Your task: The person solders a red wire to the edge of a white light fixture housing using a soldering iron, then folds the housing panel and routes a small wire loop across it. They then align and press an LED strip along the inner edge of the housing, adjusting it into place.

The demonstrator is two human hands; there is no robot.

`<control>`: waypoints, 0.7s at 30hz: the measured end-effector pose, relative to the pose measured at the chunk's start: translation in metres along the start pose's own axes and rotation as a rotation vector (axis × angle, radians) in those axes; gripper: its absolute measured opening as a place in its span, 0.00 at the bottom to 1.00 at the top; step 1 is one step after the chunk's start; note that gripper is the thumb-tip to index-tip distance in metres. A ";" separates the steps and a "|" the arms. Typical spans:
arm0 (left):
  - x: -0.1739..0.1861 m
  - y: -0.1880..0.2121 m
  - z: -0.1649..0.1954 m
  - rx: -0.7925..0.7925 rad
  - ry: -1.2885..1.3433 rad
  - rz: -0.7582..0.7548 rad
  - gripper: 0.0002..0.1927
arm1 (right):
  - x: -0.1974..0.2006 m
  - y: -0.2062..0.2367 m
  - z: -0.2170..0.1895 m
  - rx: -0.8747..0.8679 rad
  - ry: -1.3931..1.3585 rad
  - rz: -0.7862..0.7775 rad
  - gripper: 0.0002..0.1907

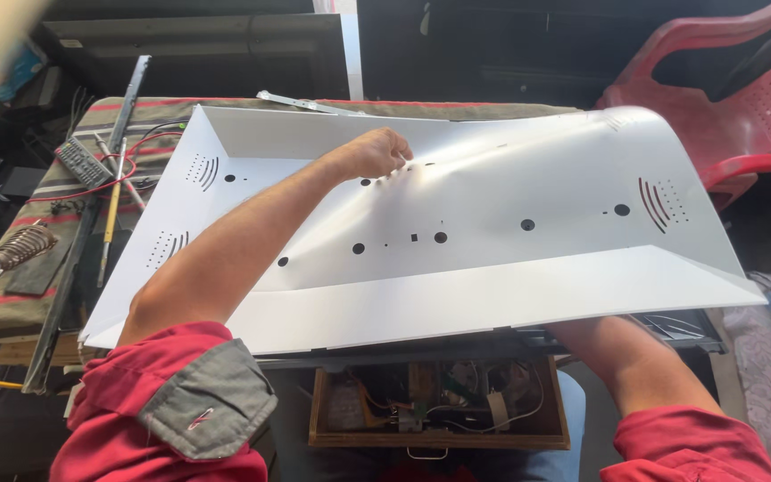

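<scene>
A large white metal panel (493, 223) is lying across the bench (11, 295). The left hand (372, 153) is pressing curled fingers near its holes; the right hand is reaching underneath, hidden, grip unclear. Alignment seems to be underway; steady support is needed next.

You've got one big white metal panel (493, 205) across the bench, two hands on the job with only your left hand (375, 153) showing, one soldering iron (11, 252), one open wooden drawer (439, 406), one red plastic chair (725, 98).
</scene>
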State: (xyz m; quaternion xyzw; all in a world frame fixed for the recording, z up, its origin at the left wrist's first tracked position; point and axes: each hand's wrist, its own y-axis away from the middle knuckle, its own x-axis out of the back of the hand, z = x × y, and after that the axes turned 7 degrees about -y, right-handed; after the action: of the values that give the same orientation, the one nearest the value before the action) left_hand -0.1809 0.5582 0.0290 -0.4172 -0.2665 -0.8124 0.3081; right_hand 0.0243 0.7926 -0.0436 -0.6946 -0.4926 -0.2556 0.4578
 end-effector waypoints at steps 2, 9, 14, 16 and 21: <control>-0.003 0.001 0.000 0.035 0.037 -0.003 0.14 | -0.001 0.002 0.002 -0.001 -0.002 -0.005 0.22; -0.004 0.006 0.002 -0.036 0.073 0.057 0.07 | 0.006 0.007 0.001 0.006 0.009 -0.024 0.23; -0.008 0.010 0.005 -0.032 0.076 0.063 0.06 | 0.011 0.013 -0.001 0.012 0.016 -0.040 0.23; -0.007 0.013 0.006 0.025 0.132 0.070 0.08 | 0.014 0.016 -0.001 0.013 0.024 -0.040 0.23; 0.004 0.016 0.001 0.171 0.511 0.064 0.11 | 0.025 0.027 -0.004 0.011 0.042 -0.065 0.24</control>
State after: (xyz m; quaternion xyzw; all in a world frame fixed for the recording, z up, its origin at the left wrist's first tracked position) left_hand -0.1707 0.5470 0.0352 -0.1793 -0.2343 -0.8558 0.4250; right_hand 0.0596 0.7975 -0.0319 -0.6700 -0.5065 -0.2821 0.4635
